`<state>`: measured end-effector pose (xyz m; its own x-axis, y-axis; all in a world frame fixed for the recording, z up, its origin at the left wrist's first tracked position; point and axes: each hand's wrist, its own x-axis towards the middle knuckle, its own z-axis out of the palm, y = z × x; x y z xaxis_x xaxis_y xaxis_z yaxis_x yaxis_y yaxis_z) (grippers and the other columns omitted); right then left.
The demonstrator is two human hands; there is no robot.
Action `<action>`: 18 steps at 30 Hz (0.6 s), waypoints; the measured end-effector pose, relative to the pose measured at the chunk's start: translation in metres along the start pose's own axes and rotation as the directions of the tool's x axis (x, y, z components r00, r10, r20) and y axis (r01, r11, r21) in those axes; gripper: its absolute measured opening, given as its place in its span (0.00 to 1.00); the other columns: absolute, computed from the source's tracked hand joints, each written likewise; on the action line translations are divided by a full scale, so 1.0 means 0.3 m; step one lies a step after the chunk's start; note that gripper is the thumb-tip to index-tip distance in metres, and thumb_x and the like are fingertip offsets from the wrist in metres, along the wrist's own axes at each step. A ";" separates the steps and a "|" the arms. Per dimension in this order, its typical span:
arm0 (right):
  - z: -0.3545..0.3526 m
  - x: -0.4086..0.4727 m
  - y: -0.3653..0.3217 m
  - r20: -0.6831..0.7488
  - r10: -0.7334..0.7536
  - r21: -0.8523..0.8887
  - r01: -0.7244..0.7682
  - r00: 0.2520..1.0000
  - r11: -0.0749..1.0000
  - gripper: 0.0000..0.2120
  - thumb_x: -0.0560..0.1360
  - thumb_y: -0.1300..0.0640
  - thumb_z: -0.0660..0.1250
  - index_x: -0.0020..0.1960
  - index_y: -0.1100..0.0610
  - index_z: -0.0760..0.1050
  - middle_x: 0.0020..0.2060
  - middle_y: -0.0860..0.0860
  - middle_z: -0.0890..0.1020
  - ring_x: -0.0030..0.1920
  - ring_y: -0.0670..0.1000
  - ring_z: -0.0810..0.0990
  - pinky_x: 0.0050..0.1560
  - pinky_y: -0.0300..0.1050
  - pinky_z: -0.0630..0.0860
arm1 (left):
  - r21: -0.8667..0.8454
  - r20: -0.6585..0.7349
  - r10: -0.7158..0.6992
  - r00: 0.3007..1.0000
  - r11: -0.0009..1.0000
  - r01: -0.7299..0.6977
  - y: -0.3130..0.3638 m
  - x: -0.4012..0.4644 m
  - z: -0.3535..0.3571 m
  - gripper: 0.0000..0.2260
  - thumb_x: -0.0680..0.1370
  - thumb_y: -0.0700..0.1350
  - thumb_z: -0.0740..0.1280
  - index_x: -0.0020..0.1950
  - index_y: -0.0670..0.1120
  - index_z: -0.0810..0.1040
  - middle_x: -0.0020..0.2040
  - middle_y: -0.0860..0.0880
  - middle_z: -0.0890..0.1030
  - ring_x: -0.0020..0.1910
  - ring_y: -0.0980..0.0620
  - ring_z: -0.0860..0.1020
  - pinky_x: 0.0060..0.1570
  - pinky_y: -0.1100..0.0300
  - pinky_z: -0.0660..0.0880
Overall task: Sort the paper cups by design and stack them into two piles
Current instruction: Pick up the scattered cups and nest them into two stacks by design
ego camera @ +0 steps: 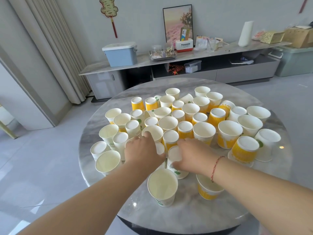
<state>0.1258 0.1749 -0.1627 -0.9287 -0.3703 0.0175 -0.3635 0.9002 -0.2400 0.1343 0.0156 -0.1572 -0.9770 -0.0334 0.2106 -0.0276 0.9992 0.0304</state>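
Observation:
Several paper cups crowd a round marble table [186, 214], some upright, some upside down. One design is white with green leaves [162, 189], the other yellow-striped [243, 150]. My left hand [142, 150] reaches over the near-centre cups, fingers at the rim of an upright white cup [152, 132]. My right hand [191, 155] wraps around an upside-down white green-leaf cup [175, 160]. What the left palm covers is hidden. An upright yellow cup [207, 189] stands under my right wrist.
A long low cabinet [169, 65] runs behind the table with a blue box [121, 54], a tray, a framed picture and boxes. Curtains hang at the left. Grey tile floor surrounds the table.

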 end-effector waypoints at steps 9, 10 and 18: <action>-0.076 -0.026 0.013 -0.024 0.041 0.182 -0.036 0.999 0.983 0.20 0.63 0.39 0.69 0.36 0.49 0.61 0.35 0.47 0.72 0.37 0.50 0.74 0.29 0.42 0.63 | -0.163 0.034 0.024 0.999 0.986 -0.018 -0.036 -0.028 -0.024 0.24 0.68 0.61 0.66 0.59 0.50 0.69 0.52 0.50 0.79 0.53 0.47 0.77 0.44 0.55 0.72; -0.080 -0.030 0.014 -0.022 0.052 0.187 -0.047 0.998 0.981 0.20 0.63 0.39 0.69 0.36 0.50 0.61 0.35 0.47 0.72 0.37 0.49 0.74 0.29 0.42 0.63 | -0.163 0.039 0.040 0.998 0.986 -0.033 -0.035 -0.034 -0.025 0.25 0.68 0.61 0.66 0.61 0.51 0.70 0.54 0.50 0.79 0.55 0.47 0.76 0.47 0.55 0.72; -0.230 -0.078 0.059 -0.078 0.209 0.365 -0.167 0.975 0.916 0.18 0.63 0.46 0.72 0.45 0.53 0.68 0.38 0.48 0.74 0.36 0.46 0.71 0.31 0.42 0.64 | -0.507 0.069 -0.132 0.989 0.849 0.149 -0.063 -0.042 -0.165 0.17 0.67 0.57 0.71 0.51 0.51 0.76 0.45 0.54 0.77 0.42 0.53 0.78 0.39 0.57 0.75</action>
<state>0.1360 0.2153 -0.1004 -0.9869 -0.1553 0.0431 -0.1515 0.8026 -0.5770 0.1575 -0.0041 -0.1119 -0.9770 -0.1635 0.1366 -0.0619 0.8313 0.5524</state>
